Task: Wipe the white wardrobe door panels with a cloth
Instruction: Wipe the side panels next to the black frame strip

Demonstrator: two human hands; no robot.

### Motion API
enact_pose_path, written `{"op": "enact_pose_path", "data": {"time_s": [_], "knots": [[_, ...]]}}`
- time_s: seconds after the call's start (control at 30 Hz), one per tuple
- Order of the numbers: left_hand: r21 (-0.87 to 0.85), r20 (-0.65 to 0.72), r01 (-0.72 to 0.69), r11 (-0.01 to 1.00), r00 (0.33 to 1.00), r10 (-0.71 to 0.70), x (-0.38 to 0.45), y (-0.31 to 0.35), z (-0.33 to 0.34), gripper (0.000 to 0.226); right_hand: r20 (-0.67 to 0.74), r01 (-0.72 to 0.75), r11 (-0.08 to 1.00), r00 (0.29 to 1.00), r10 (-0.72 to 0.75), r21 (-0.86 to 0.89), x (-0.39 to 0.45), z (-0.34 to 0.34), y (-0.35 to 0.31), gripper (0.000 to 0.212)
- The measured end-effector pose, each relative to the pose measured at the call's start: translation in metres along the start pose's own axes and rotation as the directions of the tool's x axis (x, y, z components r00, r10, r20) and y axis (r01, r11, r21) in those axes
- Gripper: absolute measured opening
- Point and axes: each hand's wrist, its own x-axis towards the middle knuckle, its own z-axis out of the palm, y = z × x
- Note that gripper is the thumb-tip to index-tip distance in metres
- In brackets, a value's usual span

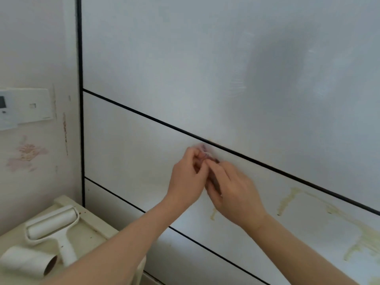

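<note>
Three white door panels (205, 68) of the wardrobe fill most of the view, split by thin black seams that slope down to the right. The upper panel shows smeary streaks; the middle one carries yellowish drip stains (287, 200) well to the right of the hands and a faint mark on the seam just above them. Both hands meet on the middle panel just under that upper seam. The left hand (188, 177) and right hand (232, 192) have their fingers curled together around a small bunched cloth (205, 153), pinkish-grey and blurred, which peeks out above the fingertips and seems to press against the panel. Its long axis cannot be told. The stains lie on the right hand's side, so I judge that hand nearer for the next strokes. Down-left of the hands, a lint roller (53, 225) and a spare roll (26, 264) lie on a cream surface (90, 229).
</note>
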Motion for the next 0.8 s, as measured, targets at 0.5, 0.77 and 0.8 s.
{"op": "enact_pose_path", "data": {"time_s": [0.5, 0.77, 0.8], "knots": [[0.408, -0.184, -0.537, 0.738, 0.743, 0.643, 0.094, 0.043, -0.031, 0.049, -0.147, 0.018, 0.976, 0.988, -0.050, -0.215, 0.057, 0.056, -0.015, 0.018], [0.631, 0.471, -0.766, -0.118, 0.258, 0.844, 0.136, 0.055, -0.016, 0.043, -0.057, 0.121, 0.968, 0.989, -0.137, -0.219, -0.010, 0.031, 0.011, 0.036], [0.630, 0.497, -0.764, -0.140, 0.259, 0.828, 0.137, 0.054, -0.013, 0.046, -0.122, 0.032, 0.966, 0.990, -0.065, -0.255, -0.004, 0.023, 0.016, 0.032]]}}
